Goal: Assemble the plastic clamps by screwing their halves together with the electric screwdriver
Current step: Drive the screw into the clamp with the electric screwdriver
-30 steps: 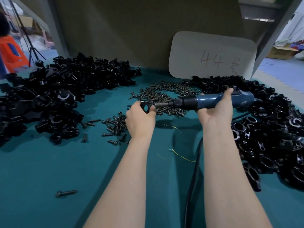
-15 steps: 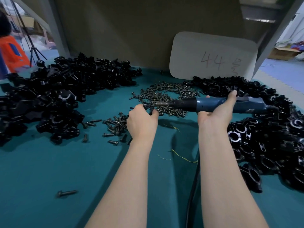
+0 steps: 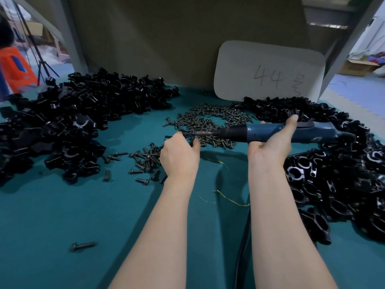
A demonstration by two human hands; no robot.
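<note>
Pinching a small black clamp in the left hand, fingers curled round it, held up off the green table. Wrapping the right hand round the blue screwdriver, thumb up over the barrel, keeping it level with the bit set against the clamp from the right. Cannot quite make out a screw at the tip; probably hidden behind the left fingers.

Risks from here:
- Could slip out of the screw head if held off-axis, braced by nothing but 2 hands in the air.
- Could wrench the clamp out of so light a pinch once driven tight.
- Could nick the left fingertips, sitting right beside the spinning bit.
- Could cross-thread or split the plastic if joined with the 2 halves misaligned.
- Could snag the black cord, trailing down beside the right forearm, and drag the tool sideways.
- Could knock pieces from the heap of screws just beyond the hands, or from the smaller scatter beside the left wrist, adding to the 1 stray screw lying alone near the front.
- Could mix finished with unfinished parts, given the left pile and right pile, both black and much alike.

Writing: only "44" in reddish pen on the pale card propped against the back panel, followed by a dark scrawl, unreadable. No brand legible on the screwdriver.
</note>
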